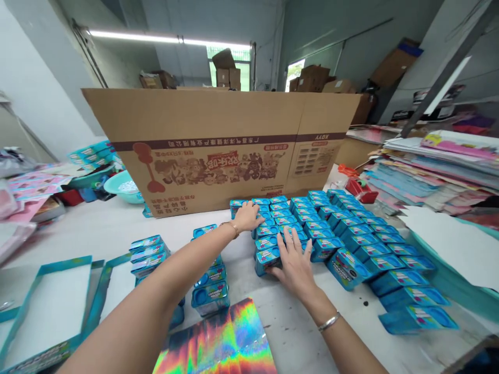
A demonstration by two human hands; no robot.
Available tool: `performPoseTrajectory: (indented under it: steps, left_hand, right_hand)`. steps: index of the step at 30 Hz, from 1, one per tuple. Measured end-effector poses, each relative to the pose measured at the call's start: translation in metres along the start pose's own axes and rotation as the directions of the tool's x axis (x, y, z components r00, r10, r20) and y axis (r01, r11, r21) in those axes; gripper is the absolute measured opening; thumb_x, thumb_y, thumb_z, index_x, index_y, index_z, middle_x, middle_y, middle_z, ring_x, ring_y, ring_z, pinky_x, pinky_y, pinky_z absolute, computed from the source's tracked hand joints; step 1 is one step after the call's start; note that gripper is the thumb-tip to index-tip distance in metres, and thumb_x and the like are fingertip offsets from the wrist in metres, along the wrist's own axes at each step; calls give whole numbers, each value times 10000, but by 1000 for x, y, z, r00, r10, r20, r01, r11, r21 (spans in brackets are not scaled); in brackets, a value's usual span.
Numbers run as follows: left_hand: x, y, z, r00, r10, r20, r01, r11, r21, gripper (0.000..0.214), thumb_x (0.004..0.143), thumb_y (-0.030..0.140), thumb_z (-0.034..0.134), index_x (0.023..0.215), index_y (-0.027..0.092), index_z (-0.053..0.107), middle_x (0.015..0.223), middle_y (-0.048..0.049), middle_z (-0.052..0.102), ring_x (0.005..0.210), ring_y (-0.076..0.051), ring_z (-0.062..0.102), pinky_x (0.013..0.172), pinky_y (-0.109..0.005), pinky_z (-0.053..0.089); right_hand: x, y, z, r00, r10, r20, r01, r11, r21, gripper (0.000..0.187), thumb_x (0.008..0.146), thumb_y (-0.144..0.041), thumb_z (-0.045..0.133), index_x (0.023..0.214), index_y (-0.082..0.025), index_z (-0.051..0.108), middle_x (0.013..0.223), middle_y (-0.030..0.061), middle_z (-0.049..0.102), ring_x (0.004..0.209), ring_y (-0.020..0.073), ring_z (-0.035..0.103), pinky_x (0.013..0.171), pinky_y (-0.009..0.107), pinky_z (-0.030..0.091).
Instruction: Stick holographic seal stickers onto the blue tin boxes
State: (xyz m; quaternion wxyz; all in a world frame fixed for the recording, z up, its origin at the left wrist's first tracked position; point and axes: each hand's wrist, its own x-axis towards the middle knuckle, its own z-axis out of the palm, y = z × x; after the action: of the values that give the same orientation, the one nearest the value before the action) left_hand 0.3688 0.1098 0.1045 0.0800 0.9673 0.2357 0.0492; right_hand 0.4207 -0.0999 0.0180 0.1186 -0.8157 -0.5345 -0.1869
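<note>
Many small blue boxes (312, 223) stand packed in rows on the white table (101, 228), in front of a big upright cardboard sheet (218, 140). My left hand (247, 217) lies on the far left corner of the block, fingers flat on the box tops. My right hand (295, 265) presses against the near edge of the same block, fingers spread over the nearest boxes (268, 258). Both wrists wear bracelets. A second smaller group of blue boxes (210, 291) sits under my left forearm.
A holographic rainbow sheet (218, 343) lies at the table's near edge. Flat teal trays (47, 311) lie at the left. Stacks of coloured printed sheets (436, 171) fill the right side. A teal bowl (122, 187) and pink packets sit at the far left.
</note>
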Motion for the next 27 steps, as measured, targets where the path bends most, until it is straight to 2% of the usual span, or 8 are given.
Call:
performPoseTrajectory:
  steps: [6, 11, 15, 19, 23, 27]
  left_hand:
    - [-3, -3, 1, 1000, 17, -6, -17, 1000, 12, 429, 883, 503, 614, 1149, 167, 616, 1229, -148, 557, 1179, -336, 524, 948, -424, 492]
    - [-8, -3, 2, 998, 41, -45, -41, 999, 2, 274, 957, 362, 529, 1113, 164, 635, 1230, -141, 576, 1209, -308, 512, 1017, -427, 453]
    - [-16, 0, 6, 996, 43, -72, -47, 998, -44, 221, 971, 302, 496, 1032, 151, 646, 1213, -148, 591, 1226, -305, 509, 1053, -423, 425]
    - [-17, -2, 11, 996, -37, -77, 24, 987, -161, 255, 947, 335, 538, 1103, 145, 607, 1247, -162, 599, 1237, -317, 532, 1041, -408, 435]
    - [-7, -12, 14, 993, -116, 20, 116, 930, -348, 421, 884, 439, 621, 1183, 146, 578, 1145, -132, 692, 1091, -304, 649, 908, -348, 503]
    - [-1, -23, 15, 991, -54, 123, 112, 837, -536, 441, 853, 477, 644, 1167, 168, 621, 1179, -79, 711, 1090, -245, 649, 887, -289, 510]
  right_hand:
    - [8, 1, -3, 1000, -3, 20, 3, 1000, 14, 924, 782, -631, 671, 1479, -83, 412, 1580, 261, 328, 1489, 436, 185, 1107, 755, 21]
    - [16, -3, -3, 1000, 26, -6, -26, 1000, -9, 911, 810, -700, 603, 1427, -43, 469, 1535, 295, 386, 1466, 455, 228, 1093, 767, 14]
    - [17, -6, -4, 999, -10, -36, 11, 1000, 4, 867, 836, -708, 562, 1385, -39, 510, 1518, 302, 410, 1463, 447, 247, 1105, 750, 9]
    - [15, -2, -5, 997, -73, -40, 73, 997, 2, 864, 826, -712, 574, 1374, -46, 515, 1510, 297, 425, 1462, 441, 256, 1109, 745, -10]
    - [19, 3, -5, 994, -104, -21, 104, 995, -6, 961, 789, -727, 602, 1443, -45, 431, 1508, 295, 428, 1460, 450, 257, 1101, 754, -25]
    - [25, 3, -3, 994, -106, 2, 106, 994, -1, 1057, 762, -757, 600, 1490, -31, 355, 1506, 311, 420, 1452, 455, 275, 1104, 747, -29]
